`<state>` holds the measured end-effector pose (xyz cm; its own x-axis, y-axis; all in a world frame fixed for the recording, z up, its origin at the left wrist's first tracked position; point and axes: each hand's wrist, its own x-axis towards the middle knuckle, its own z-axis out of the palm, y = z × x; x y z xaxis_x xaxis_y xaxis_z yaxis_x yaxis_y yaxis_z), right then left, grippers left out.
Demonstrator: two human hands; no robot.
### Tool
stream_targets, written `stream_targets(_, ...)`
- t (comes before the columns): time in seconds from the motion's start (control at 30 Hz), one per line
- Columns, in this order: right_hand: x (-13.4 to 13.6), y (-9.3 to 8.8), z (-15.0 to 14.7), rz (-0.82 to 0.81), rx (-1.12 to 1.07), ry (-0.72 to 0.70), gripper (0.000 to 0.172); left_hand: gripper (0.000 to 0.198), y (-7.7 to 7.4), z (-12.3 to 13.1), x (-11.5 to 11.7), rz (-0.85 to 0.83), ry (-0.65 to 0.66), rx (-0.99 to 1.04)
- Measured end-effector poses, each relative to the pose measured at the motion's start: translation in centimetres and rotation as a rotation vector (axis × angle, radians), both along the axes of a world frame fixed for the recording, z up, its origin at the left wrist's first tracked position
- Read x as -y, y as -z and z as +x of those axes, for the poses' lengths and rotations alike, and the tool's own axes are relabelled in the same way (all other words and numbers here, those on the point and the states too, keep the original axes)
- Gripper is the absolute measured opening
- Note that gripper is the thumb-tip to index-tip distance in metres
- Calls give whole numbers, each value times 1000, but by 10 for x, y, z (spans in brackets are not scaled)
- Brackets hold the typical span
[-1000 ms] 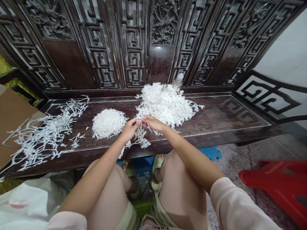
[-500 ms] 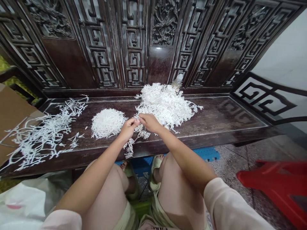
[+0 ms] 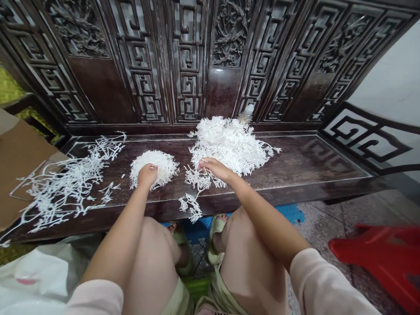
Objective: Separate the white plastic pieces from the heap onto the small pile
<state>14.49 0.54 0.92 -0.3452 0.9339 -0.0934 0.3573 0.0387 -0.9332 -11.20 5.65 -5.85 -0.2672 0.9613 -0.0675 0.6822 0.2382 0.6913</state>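
Observation:
My left hand (image 3: 147, 175) is closed over the small round heap of white pieces (image 3: 167, 164); whatever its fingers hold is too small to make out. At the front of the large pile of white branched sprigs (image 3: 229, 140), my right hand (image 3: 213, 168) pinches a white branched sprig (image 3: 198, 178). Part of that sprig's twigs hang down over the bench's front edge. Farther left lies a loose tangle of white bare stems (image 3: 72, 179), with a few small bits beside it.
All of this lies on a dark carved wooden bench (image 3: 302, 168). A capped clear bottle (image 3: 246, 114) stands behind the large pile. Cardboard (image 3: 22, 162) is at the left end, a white bag (image 3: 36, 275) below it, and a red stool (image 3: 377, 258) at right.
My hands have come apart: the left moved leftward onto the small heap, while the right shifted slightly right with the sprig. The camera view has shifted a little.

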Motion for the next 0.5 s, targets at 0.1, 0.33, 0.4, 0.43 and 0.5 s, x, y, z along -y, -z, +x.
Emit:
stream_targets(0.1,-4,-1,-2,-77,-39,38,22,37,6,-10,0,-76,-58,-120)
stream_targets(0.33,-5,6,3,-62,80,33,25,70,-11,16,6,-73,-157,-22)
stream_targets(0.4,-4,7,2,-24,92,26,28,70,-14,19,8,-32,-157,-5)
stream_targets(0.43,-4,7,0,-6,90,24,30,68,-16,21,10,-6,-128,9)
stream_targets(0.5,-4,8,-3,5,72,19,32,60,-21,27,15,44,17,79)
